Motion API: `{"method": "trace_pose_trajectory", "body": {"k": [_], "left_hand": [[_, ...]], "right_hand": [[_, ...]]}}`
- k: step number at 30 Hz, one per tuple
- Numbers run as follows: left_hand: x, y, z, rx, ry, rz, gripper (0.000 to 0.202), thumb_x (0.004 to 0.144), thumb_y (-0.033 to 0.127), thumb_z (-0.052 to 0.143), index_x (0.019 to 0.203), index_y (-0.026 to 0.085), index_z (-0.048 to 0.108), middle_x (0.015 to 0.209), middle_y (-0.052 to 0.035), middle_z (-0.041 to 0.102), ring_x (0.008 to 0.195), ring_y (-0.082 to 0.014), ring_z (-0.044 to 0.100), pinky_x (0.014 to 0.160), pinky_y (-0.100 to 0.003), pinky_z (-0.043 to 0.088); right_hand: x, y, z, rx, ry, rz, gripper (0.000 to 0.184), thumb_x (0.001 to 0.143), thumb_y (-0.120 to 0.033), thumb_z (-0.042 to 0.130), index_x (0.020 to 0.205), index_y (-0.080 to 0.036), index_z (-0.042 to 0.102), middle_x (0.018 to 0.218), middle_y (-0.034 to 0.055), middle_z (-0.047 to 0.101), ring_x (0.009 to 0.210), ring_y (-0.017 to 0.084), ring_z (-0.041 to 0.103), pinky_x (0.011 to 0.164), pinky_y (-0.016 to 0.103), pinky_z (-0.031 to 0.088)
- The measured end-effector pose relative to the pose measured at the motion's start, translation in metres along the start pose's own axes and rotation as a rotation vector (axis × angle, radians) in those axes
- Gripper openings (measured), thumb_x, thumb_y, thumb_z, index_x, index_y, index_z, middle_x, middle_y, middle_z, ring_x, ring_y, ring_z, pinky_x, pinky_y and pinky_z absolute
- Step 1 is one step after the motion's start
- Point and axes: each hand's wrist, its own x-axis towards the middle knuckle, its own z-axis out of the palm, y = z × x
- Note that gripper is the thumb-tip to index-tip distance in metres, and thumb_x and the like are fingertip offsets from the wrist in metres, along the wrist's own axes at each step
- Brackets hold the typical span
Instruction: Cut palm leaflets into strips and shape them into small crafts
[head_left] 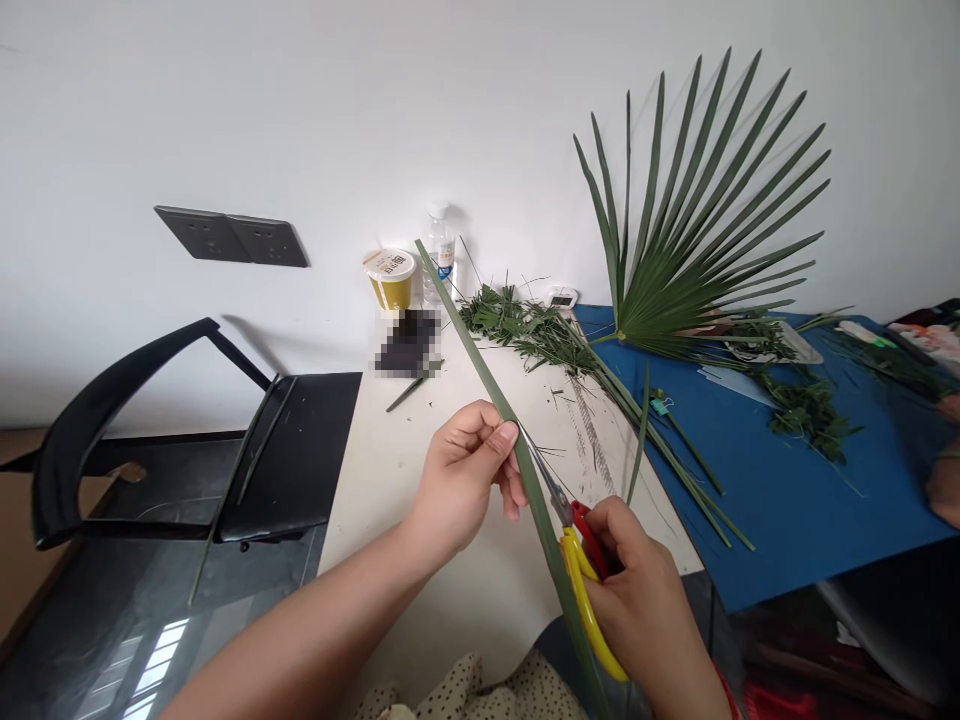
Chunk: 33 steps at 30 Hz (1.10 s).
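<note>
R hand point(637, 600) clamps scissors point(574, 560), yellow and red handles closed in the fingers, blades angled up-left, tips right at the edge of a long green palm strip point(459, 345). Gap between blades: can't tell, too thin from this angle. L hand point(461, 480) pinches strip between thumb and bent fingers, just beside the blades. Strip runs diagonally past R hand: upper end out over white desk point(375, 500), lower end out of frame at bottom.

Step in hand: scissors at work on strip's edge, fine fibres loose near the tips. Next cut calls for strip kept taut in L hand, blades held true along the edge.

Farther out, thin shreds litter desk. Pile of chopped leaf point(517, 325) lies toward wall, near plastic bottle point(440, 255) and yellow cup point(390, 280). 1 fan palm frond point(697, 230) spreads up against wall, its base over blue mat point(810, 520). Loose strips point(675, 470) lie across mat's edge, 1 w/ small green clip point(660, 405). Black chair point(285, 460) stands left of desk. Another person's hand point(943, 490) shows at far right, by mat's edge.
</note>
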Motion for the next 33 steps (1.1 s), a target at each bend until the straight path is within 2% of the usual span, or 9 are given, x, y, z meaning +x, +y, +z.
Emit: {"method": "trace_pose_trajectory", "body": {"k": [7, 11, 16, 18, 19, 22, 27, 30, 33], "left_hand": [[0.003, -0.001, -0.002, 0.099, -0.011, -0.021, 0.022, 0.090, 0.031, 0.065, 0.078, 0.019, 0.050, 0.060, 0.0056, 0.061, 0.041, -0.0114, 0.061, 0.034, -0.019, 0.049], [0.005, 0.001, -0.002, 0.203, -0.013, -0.017, 0.017, 0.092, 0.035, 0.061, 0.090, 0.020, 0.053, 0.064, 0.0045, 0.060, 0.044, -0.0125, 0.060, 0.036, -0.023, 0.049], [0.010, 0.008, -0.008, 0.473, -0.003, -0.002, 0.029, 0.098, 0.046, 0.044, 0.099, 0.020, 0.057, 0.077, -0.0013, 0.062, 0.056, -0.0143, 0.059, 0.045, -0.026, 0.047], [0.021, 0.013, -0.021, 0.768, 0.001, 0.046, 0.034, 0.099, 0.045, 0.039, 0.092, 0.020, 0.060, 0.087, -0.0057, 0.065, 0.072, -0.0184, 0.061, 0.055, -0.030, 0.049], [0.028, 0.016, -0.031, 0.982, 0.016, 0.100, 0.031, 0.099, 0.041, 0.041, 0.090, 0.020, 0.061, 0.091, -0.0063, 0.066, 0.082, -0.0208, 0.062, 0.066, -0.033, 0.051], [0.057, 0.024, -0.068, 1.676, 0.187, 0.201, 0.016, 0.094, 0.029, 0.048, 0.091, 0.021, 0.062, 0.102, -0.0069, 0.069, 0.102, -0.0255, 0.059, 0.097, -0.041, 0.042], [0.100, 0.032, -0.122, 1.865, 0.400, 0.101, 0.016, 0.086, 0.015, 0.047, 0.097, 0.015, 0.059, 0.110, -0.0202, 0.066, 0.116, -0.0412, 0.048, 0.091, -0.053, 0.039], [0.118, 0.032, -0.134, 1.899, 0.409, 0.050, 0.018, 0.083, 0.011, 0.048, 0.096, 0.016, 0.058, 0.105, -0.0190, 0.068, 0.114, -0.0402, 0.049, 0.089, -0.051, 0.039], [0.131, 0.033, -0.136, 1.901, 0.406, 0.024, 0.024, 0.079, 0.007, 0.048, 0.099, 0.017, 0.058, 0.101, -0.0180, 0.068, 0.113, -0.0390, 0.050, 0.088, -0.049, 0.039]], "right_hand": [[0.004, 0.010, 0.002, 0.044, 0.016, 0.024, 0.032, 0.087, -0.043, 0.062, 0.074, -0.026, 0.038, 0.059, -0.0074, 0.044, 0.054, 0.013, 0.033, 0.048, 0.023, 0.026], [0.010, 0.016, 0.008, 0.139, 0.054, 0.002, 0.026, 0.085, -0.036, 0.064, 0.075, -0.025, 0.042, 0.060, -0.0071, 0.045, 0.056, 0.013, 0.037, 0.050, 0.022, 0.029], [0.020, 0.022, 0.019, 0.291, 0.095, -0.004, 0.021, 0.079, -0.030, 0.068, 0.078, -0.024, 0.048, 0.063, -0.0050, 0.054, 0.058, 0.014, 0.045, 0.052, 0.023, 0.036], [0.022, 0.023, 0.022, 0.305, 0.102, -0.002, 0.021, 0.078, -0.030, 0.069, 0.079, -0.024, 0.049, 0.064, -0.0043, 0.055, 0.059, 0.015, 0.046, 0.053, 0.023, 0.037], [0.023, 0.025, 0.023, 0.306, 0.104, -0.003, 0.021, 0.077, -0.029, 0.069, 0.079, -0.024, 0.049, 0.065, -0.0041, 0.056, 0.060, 0.015, 0.047, 0.053, 0.023, 0.037], [0.025, 0.032, 0.024, 0.298, 0.116, -0.005, 0.021, 0.075, -0.027, 0.070, 0.078, -0.024, 0.049, 0.066, -0.0039, 0.055, 0.060, 0.015, 0.048, 0.053, 0.023, 0.038], [0.029, 0.046, 0.027, 0.292, 0.096, 0.006, 0.020, 0.078, -0.036, 0.067, 0.078, -0.024, 0.051, 0.068, -0.0024, 0.058, 0.061, 0.016, 0.050, 0.054, 0.023, 0.040], [0.031, 0.049, 0.028, 0.281, 0.084, 0.016, 0.019, 0.079, -0.035, 0.066, 0.079, -0.025, 0.051, 0.070, -0.0021, 0.059, 0.063, 0.016, 0.051, 0.056, 0.023, 0.041], [0.031, 0.047, 0.026, 0.269, 0.077, 0.045, 0.019, 0.078, -0.036, 0.067, 0.079, -0.025, 0.051, 0.070, -0.0018, 0.060, 0.063, 0.017, 0.052, 0.055, 0.023, 0.042]]}}
